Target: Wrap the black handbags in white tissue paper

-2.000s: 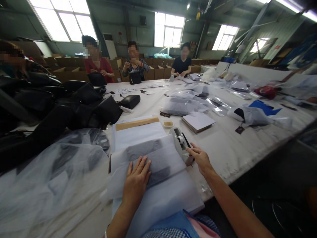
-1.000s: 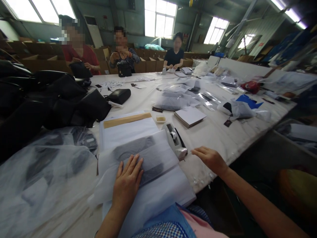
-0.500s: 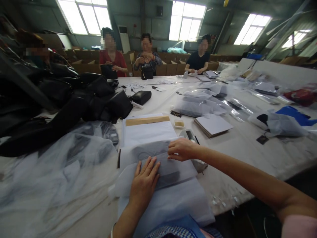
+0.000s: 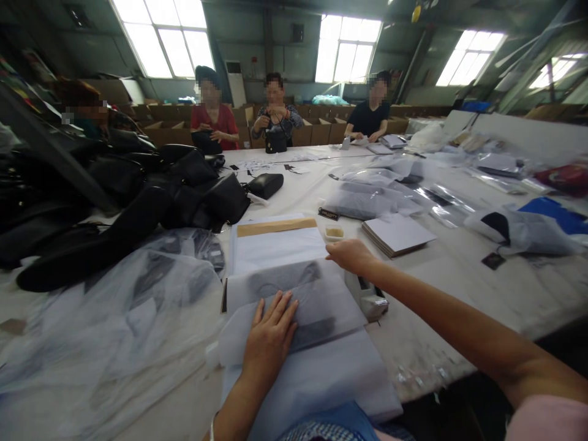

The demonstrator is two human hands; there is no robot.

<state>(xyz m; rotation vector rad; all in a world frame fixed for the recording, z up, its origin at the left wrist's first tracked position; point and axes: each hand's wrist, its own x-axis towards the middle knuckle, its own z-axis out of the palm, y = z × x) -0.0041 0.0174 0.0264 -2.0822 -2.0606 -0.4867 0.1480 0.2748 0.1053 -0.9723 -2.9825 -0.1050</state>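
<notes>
Left hand point(image 4: 271, 334) pressed flat, fingers spread, on the tissue-wrapped dark item point(image 4: 294, 300), pinning its near fold. Right hand point(image 4: 351, 254) loosely curled at the wrap's far right corner, grip unclear; tape dispenser point(image 4: 370, 297) just beneath its wrist.

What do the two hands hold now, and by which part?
Nothing is gripped. The left hand presses flat on the white tissue-wrapped dark parcel; the right hand hovers above it.

Person, own body as seen from the head camera: two bare forearms; left hand point(image 4: 270, 335) and right hand point(image 4: 351, 255) ungloved. Thin pale bangle at left wrist. Pink short sleeve on right arm. Blue-and-white checked garment with blue panel at chest.
</notes>
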